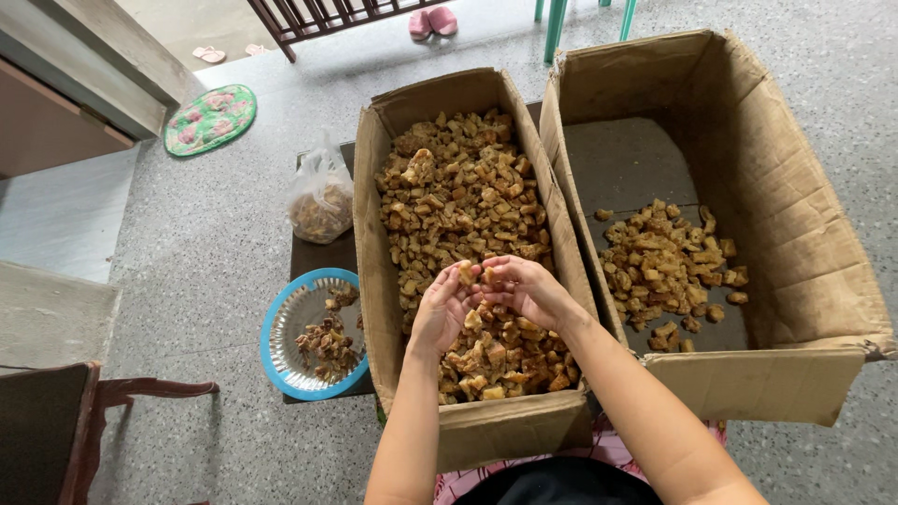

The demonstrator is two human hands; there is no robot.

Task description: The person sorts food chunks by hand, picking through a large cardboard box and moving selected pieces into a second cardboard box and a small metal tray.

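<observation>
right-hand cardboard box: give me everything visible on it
The right-hand box is plain brown corrugated cardboard, open-topped, with its flaps folded outward and creased; the near flap looks torn at one corner. It sits on the speckled grey floor, its left wall pressed against the fuller left box. It is mostly empty: a dark bare bottom shows at the far end, and a loose pile of golden-brown chunks lies toward the near end. Neither hand touches it.

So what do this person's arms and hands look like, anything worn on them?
Both forearms are bare, with no sleeves in view. The left hand and right hand wear no gloves, and no rings, bracelets or watch can be seen from this angle.
</observation>
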